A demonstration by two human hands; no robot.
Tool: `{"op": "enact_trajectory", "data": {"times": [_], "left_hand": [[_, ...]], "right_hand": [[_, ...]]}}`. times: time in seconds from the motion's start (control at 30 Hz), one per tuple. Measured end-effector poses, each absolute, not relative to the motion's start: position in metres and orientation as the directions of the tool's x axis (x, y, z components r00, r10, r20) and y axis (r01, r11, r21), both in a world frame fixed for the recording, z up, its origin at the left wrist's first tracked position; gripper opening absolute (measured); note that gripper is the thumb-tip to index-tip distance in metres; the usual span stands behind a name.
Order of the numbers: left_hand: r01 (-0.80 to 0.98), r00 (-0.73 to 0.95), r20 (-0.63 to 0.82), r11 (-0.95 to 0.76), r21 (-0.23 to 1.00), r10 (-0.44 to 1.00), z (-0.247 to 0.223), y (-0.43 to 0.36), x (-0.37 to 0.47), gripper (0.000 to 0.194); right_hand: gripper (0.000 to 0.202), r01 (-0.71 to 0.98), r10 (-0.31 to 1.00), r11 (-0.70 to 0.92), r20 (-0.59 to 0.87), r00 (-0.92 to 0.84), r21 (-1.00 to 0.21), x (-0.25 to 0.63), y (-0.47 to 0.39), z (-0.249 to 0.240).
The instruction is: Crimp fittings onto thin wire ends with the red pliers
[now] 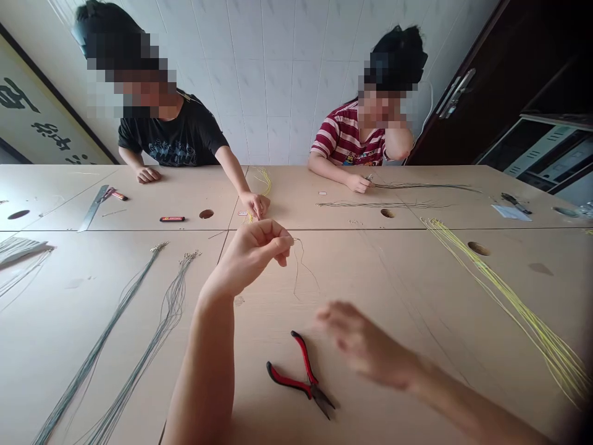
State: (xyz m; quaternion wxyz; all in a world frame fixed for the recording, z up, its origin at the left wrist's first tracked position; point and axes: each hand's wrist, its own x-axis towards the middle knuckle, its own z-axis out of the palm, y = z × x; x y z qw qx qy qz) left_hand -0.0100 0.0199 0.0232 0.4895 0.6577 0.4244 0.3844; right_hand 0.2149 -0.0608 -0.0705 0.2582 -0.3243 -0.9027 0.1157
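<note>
My left hand (254, 256) is raised over the middle of the table, thumb and fingers pinched on one end of a thin dark thread (302, 259). The rest of the thread dangles in a loose, kinked loop to the right of the fingertips. Lower and to the right is my right hand (359, 343), smeared by motion; its fingers look bent, but whether they hold anything is unclear. A pair of pliers (313, 388) with red and black handles lies between my forearms, handles spread and jaws toward me.
Bundles of grey-green cords (109, 330) lie at left, yellow cords (504, 290) at right. Across the table sit a person in black (194, 133) and a person in stripes (340, 133). A metal ruler (94, 207), a red-black cutter (172, 219) and dark cords (426, 185) lie near them.
</note>
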Motion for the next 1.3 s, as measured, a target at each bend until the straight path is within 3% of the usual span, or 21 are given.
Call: {"op": "enact_trajectory", "data": {"times": [0.07,0.17,0.27,0.37,0.5,0.53,0.6,0.7,0.8,0.9,0.97,1.13,1.3], "left_hand": [[0.193,0.357,0.085,-0.163,0.968,0.930,0.023,0.021,-0.007,0.014],[0.193,0.370,0.082,-0.163,0.968,0.925,0.022,0.021,-0.006,0.014],[0.191,0.378,0.076,-0.158,0.969,0.923,0.021,0.021,-0.008,0.015],[0.196,0.375,0.069,-0.152,0.969,0.924,0.021,0.021,-0.010,0.015],[0.199,0.367,0.064,-0.146,0.969,0.928,0.021,0.021,-0.011,0.015],[0.198,0.366,0.061,-0.142,0.970,0.929,0.021,0.021,-0.011,0.015],[0.192,0.364,0.054,-0.131,0.973,0.930,0.021,0.022,-0.012,0.015],[0.177,0.370,0.051,-0.124,0.976,0.927,0.021,0.022,-0.012,0.015],[0.175,0.366,0.054,-0.125,0.977,0.929,0.021,0.022,-0.013,0.015],[0.178,0.357,0.052,-0.123,0.976,0.933,0.022,0.021,-0.014,0.015],[0.174,0.357,0.058,-0.127,0.976,0.932,0.023,0.021,-0.015,0.015],[0.158,0.366,0.069,-0.135,0.978,0.928,0.024,0.020,-0.017,0.016],[0.160,0.361,0.070,-0.135,0.978,0.930,0.024,0.019,-0.019,0.016]], "right_hand": [[0.034,0.403,0.437,0.899,0.285,-0.853,-0.172,0.197,-0.075,-0.098],[0.028,0.288,0.272,0.957,0.247,-0.930,0.031,0.185,-0.081,-0.122],[0.022,0.213,0.184,0.970,0.213,-0.960,0.120,0.185,-0.077,-0.127],[0.020,0.208,0.185,0.970,0.174,-0.967,0.125,0.186,-0.074,-0.127],[0.022,0.239,0.235,0.971,0.106,-0.966,0.019,0.189,-0.073,-0.136],[0.019,0.263,0.268,0.963,0.109,-0.957,-0.056,0.190,-0.073,-0.138],[0.008,0.357,0.425,0.874,0.161,-0.891,-0.331,0.195,-0.074,-0.139],[0.024,0.367,0.760,0.464,0.149,-0.633,-0.806,0.201,-0.073,-0.124],[0.028,0.215,0.930,0.091,0.006,-0.367,-0.972,0.203,-0.066,-0.093],[0.032,-0.128,0.960,-0.204,-0.172,-0.222,-0.971,0.204,-0.053,-0.063],[0.036,-0.314,0.953,-0.277,-0.218,-0.211,-0.908,0.205,-0.042,-0.050],[0.029,-0.537,0.965,-0.258,-0.188,-0.183,-0.803,0.206,-0.018,-0.034],[0.033,-0.571,0.975,-0.174,-0.059,-0.214,-0.802,0.207,-0.003,-0.025]]}}
